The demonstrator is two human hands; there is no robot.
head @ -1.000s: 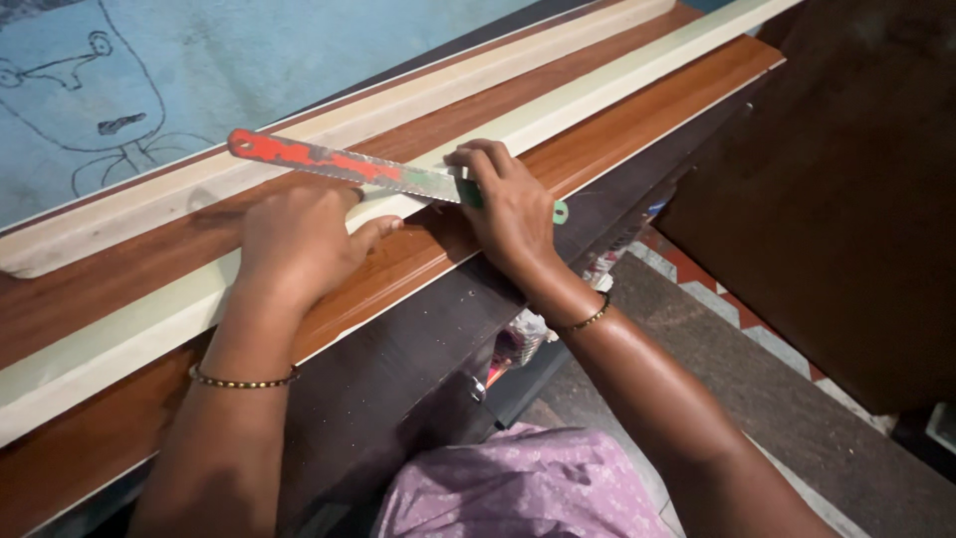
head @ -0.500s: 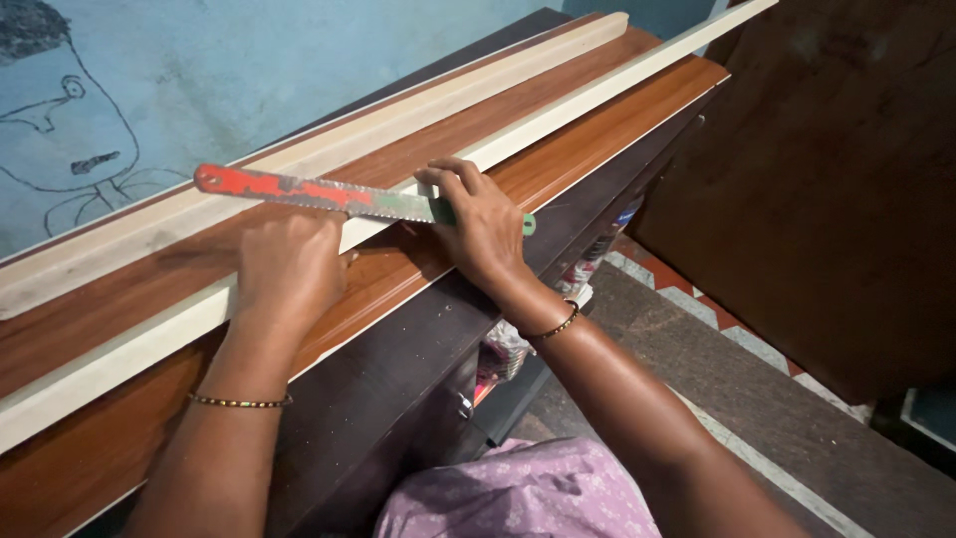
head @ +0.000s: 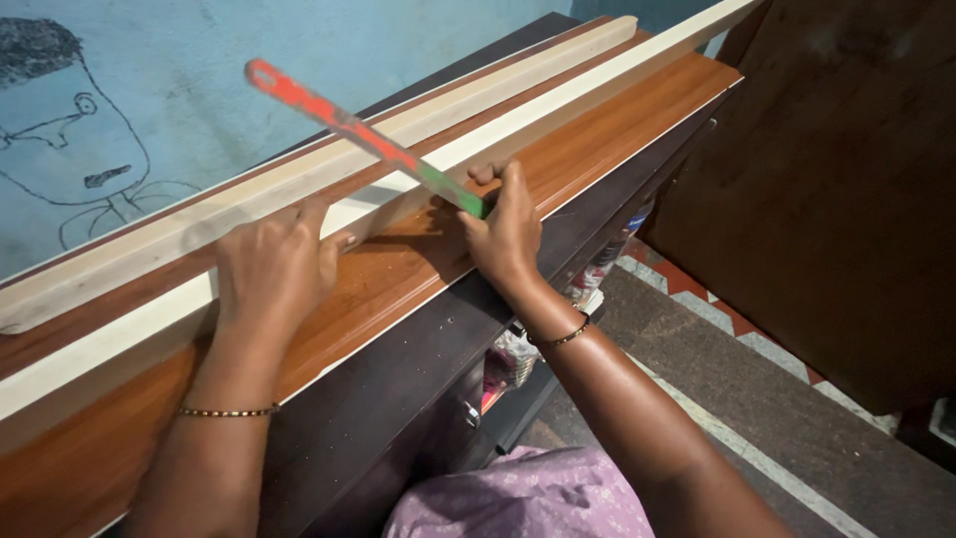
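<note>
cream strip [head: 558, 100] under red saw blade [head: 349, 125]

Blue wall [head: 299, 40] close behind strips, dark panel [head: 846, 199] blocks rt, floor [head: 717, 369] probably open

I see a dark cabinet [head: 418, 349] topped by a wood-grain panel [head: 398, 274]; two cream strips [head: 558, 105] lie lengthwise, running toward two o'clock.

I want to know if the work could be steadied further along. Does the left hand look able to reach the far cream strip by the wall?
Probably yes. The left hand presses the near cream strip, and the far cream strip lies just beyond its fingers, with only bare wood-grain panel between. The saw blade is raised off to the side.
</note>
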